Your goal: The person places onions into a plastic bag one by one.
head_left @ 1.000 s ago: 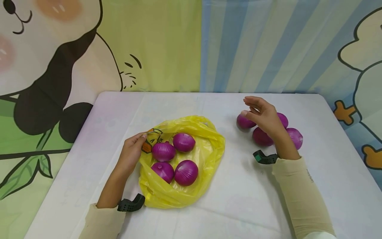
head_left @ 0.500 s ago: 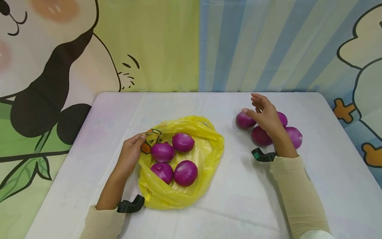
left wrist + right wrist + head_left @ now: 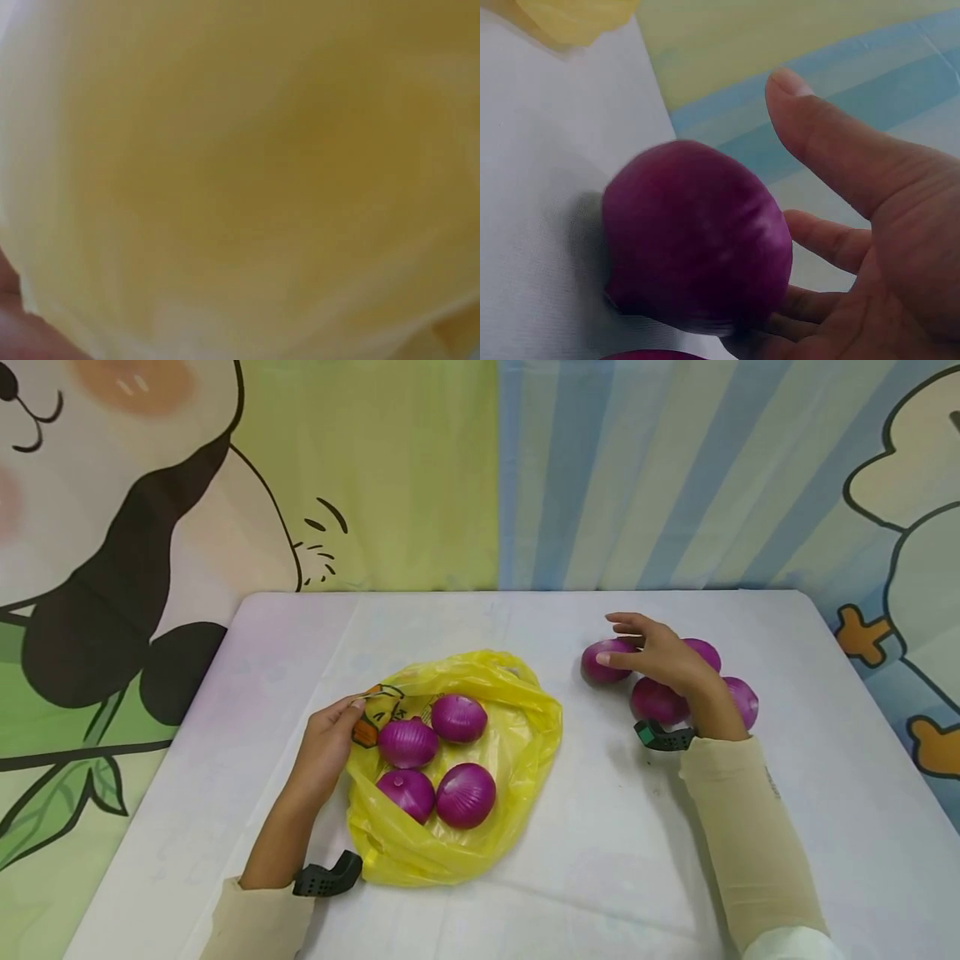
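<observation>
A rumpled yellow plastic bag lies with its mouth wide on the table. My left hand pinches its upper left rim between thumb and fingers. Several purple onions sit inside. Yellow plastic fills most of the left wrist view. At the right, my right hand reaches over a purple onion. In the right wrist view the fingers lie against the far side of this onion, while the thumb stands apart from it.
Several more onions lie close under and beside the right hand and wrist. A white cloth covers the table. Behind its far edge hangs a printed backdrop. Each wrist wears a black camera mount.
My right hand has lowered and shifted left over the leftmost loose onion, which has moved slightly left. My left hand keeps its pinch on the bag rim.
</observation>
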A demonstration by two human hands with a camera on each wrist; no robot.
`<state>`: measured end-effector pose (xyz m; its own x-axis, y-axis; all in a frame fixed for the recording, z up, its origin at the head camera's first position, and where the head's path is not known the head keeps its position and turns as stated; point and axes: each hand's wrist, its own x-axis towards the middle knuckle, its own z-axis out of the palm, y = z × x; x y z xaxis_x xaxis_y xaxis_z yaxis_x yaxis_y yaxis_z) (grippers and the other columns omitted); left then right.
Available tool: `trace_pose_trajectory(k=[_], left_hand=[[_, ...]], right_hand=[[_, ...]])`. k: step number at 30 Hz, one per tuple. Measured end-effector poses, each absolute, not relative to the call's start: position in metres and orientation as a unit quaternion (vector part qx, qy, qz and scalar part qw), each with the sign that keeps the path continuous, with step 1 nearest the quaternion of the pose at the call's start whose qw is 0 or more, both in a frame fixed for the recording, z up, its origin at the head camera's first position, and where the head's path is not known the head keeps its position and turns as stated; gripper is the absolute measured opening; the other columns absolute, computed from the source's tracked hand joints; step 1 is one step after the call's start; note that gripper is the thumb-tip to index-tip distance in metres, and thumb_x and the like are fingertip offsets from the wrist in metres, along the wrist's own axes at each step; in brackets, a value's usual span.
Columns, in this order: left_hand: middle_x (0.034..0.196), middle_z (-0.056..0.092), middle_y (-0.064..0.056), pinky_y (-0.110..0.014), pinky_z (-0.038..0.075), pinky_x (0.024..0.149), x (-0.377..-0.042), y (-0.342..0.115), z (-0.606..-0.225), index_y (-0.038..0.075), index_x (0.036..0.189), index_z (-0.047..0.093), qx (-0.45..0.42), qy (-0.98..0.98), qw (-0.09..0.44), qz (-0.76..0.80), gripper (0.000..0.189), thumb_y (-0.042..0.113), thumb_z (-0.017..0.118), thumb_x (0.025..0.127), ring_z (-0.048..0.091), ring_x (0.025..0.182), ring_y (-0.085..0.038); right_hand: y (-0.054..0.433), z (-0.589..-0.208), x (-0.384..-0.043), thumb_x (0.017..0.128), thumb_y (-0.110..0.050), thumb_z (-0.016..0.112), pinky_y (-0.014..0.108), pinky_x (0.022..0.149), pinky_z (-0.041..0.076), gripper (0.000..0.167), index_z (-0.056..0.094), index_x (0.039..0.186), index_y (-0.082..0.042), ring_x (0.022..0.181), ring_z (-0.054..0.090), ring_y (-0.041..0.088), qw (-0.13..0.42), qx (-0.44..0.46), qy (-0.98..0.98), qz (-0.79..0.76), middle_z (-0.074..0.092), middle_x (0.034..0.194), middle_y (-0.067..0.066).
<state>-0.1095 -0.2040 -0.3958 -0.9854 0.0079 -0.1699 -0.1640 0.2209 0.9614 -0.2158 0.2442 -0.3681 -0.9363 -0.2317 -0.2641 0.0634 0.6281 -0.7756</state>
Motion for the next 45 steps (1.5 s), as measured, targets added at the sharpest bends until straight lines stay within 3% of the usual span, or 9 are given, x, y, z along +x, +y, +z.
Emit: trace_pose_trajectory(k=[7, 12, 22, 30, 45], left_hand=[[0.126, 0.056, -0.019, -0.018, 0.045, 0.083, -0.109, -0.205, -0.398, 0.0, 0.136, 0.055, -0.04, 0.783, 0.064, 0.617, 0.046, 0.032, 0.039, 0.106, 0.05, 0.107, -0.016], [0.127, 0.055, -0.018, -0.017, 0.044, 0.086, -0.11, -0.205, -0.397, -0.001, 0.135, 0.055, -0.04, 0.783, 0.061, 0.618, 0.046, 0.032, 0.039, 0.106, 0.05, 0.11, -0.015], [0.131, 0.054, -0.018, -0.016, 0.043, 0.092, -0.109, -0.204, -0.397, -0.003, 0.135, 0.054, -0.045, 0.774, 0.064, 0.628, 0.048, 0.033, 0.038, 0.106, 0.05, 0.115, -0.012], [0.131, 0.054, -0.017, -0.016, 0.044, 0.092, -0.109, -0.204, -0.396, -0.003, 0.134, 0.055, -0.048, 0.773, 0.069, 0.629, 0.05, 0.034, 0.038, 0.106, 0.051, 0.115, -0.013], [0.131, 0.055, -0.017, -0.016, 0.04, 0.094, -0.109, -0.204, -0.396, -0.001, 0.135, 0.055, -0.051, 0.782, 0.073, 0.617, 0.05, 0.036, 0.038, 0.106, 0.047, 0.121, -0.017]], right_hand=[[0.243, -0.369, -0.221, 0.083, -0.046, 0.075, 0.059, 0.104, 0.033, 0.081, 0.038, 0.149, -0.016, 0.133, 0.035, 0.037, 0.215, -0.086, 0.893, -0.387, 0.037, 0.149, 0.017], [0.243, -0.371, -0.224, 0.084, -0.047, 0.074, 0.06, 0.099, 0.038, 0.075, 0.046, 0.145, -0.015, 0.127, 0.039, 0.036, 0.225, -0.092, 0.902, -0.357, 0.043, 0.143, 0.017], [0.243, -0.369, -0.22, 0.086, -0.046, 0.073, 0.053, 0.097, 0.041, 0.069, 0.05, 0.143, -0.016, 0.116, 0.046, 0.033, 0.18, -0.073, 0.903, -0.382, 0.051, 0.135, 0.017], [0.239, -0.358, -0.214, 0.084, -0.047, 0.074, 0.054, 0.096, 0.044, 0.073, 0.047, 0.146, -0.021, 0.121, 0.044, 0.032, 0.151, -0.04, 0.889, -0.43, 0.048, 0.139, 0.013], [0.215, -0.348, -0.205, 0.084, -0.04, 0.076, 0.047, 0.094, 0.048, 0.065, 0.052, 0.142, -0.023, 0.119, 0.052, 0.027, 0.102, -0.094, 0.868, -0.477, 0.052, 0.136, 0.007]])
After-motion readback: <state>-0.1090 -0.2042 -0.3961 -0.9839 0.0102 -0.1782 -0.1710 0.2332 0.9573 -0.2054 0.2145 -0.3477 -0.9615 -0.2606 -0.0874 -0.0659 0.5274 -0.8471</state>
